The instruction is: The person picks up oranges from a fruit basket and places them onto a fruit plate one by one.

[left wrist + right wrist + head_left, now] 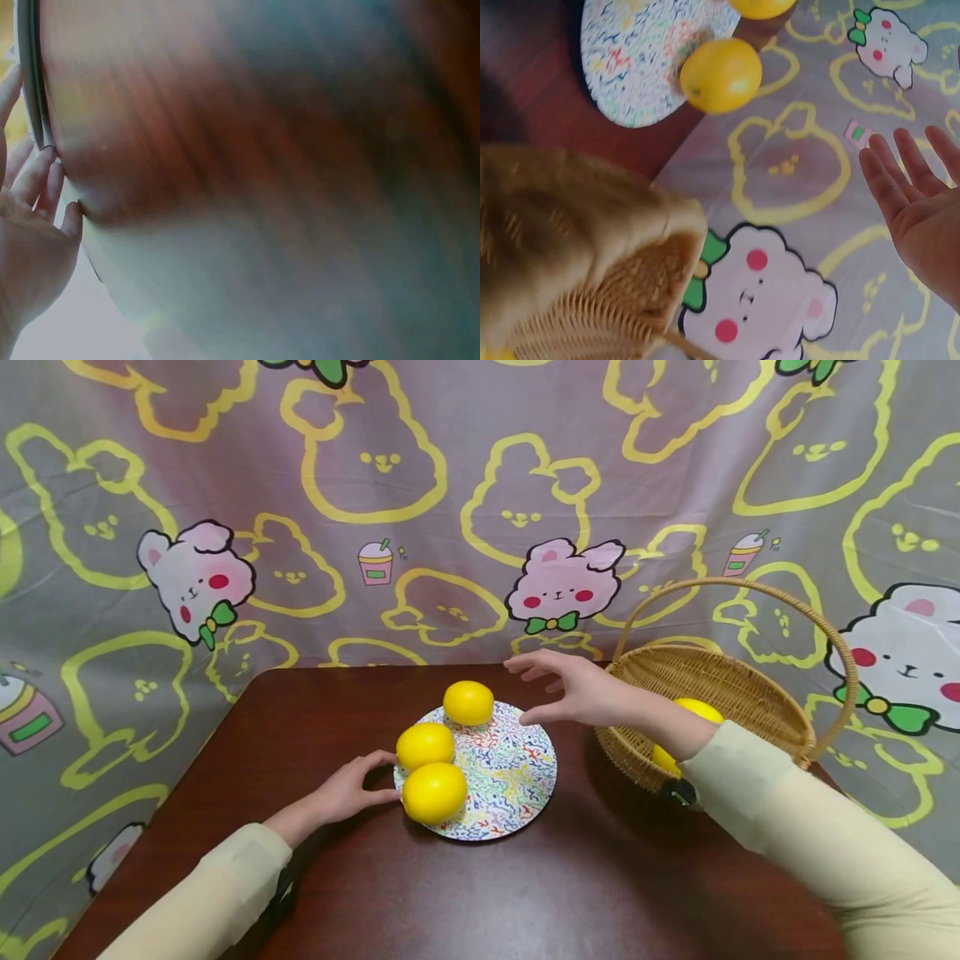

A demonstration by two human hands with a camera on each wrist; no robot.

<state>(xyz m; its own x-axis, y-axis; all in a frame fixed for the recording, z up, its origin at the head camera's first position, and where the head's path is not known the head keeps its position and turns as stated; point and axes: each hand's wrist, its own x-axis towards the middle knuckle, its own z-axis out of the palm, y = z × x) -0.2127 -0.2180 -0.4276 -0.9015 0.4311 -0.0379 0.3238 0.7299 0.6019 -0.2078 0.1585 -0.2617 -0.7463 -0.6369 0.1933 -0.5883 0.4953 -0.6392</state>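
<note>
Yellow fruits (435,793) on plate (513,777), between left hand (345,789) and right hand (581,689).
Three in total on the plate: two along the left edge, one at the far edge. Left hand: at the left rim, thumb and fingers parted, grasp empty; exact contact not determinable. Right hand: raised near the far right rim, fingers extended, thumb apart, grasp empty. At right on bench (487,902): wicker basket (720,681) with more fruit (701,707), partly hidden behind right forearm (675,727).
</note>
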